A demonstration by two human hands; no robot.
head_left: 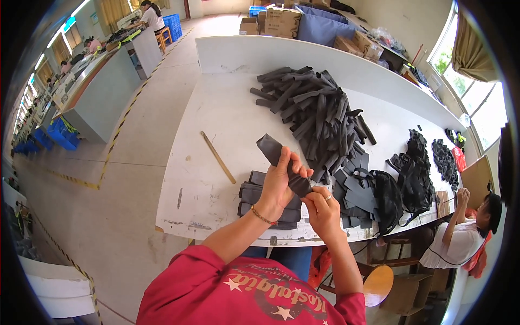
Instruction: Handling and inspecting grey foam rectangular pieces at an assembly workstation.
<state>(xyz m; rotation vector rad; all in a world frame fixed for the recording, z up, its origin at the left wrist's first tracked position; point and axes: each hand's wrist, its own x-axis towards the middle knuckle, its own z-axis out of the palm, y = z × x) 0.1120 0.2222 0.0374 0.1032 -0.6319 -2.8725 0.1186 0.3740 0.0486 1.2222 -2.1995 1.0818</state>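
A dark grey fabric tube (pixel 269 148) slants between my two hands above the white table (pixel 187 157). My left hand (pixel 279 181) is wrapped round its middle, the upper end sticking out past the fingers. At its lower end, the fingers of my right hand (pixel 322 208) pinch the fabric. Under my left wrist lies a stack of flattened dark pieces (pixel 250 195), partly hidden by the arm. Beyond my hands a large heap of similar grey tubes (pixel 319 108) spreads over the table.
A wooden strip (pixel 218 157) lies left of my hands. Flat dark grey pieces (pixel 357 195) and a black mesh bag (pixel 385 200) are to the right, with black piles (pixel 416 179) farther along. A low white panel (pixel 325 58) borders the far side. Another person (pixel 457 233) sits at the right.
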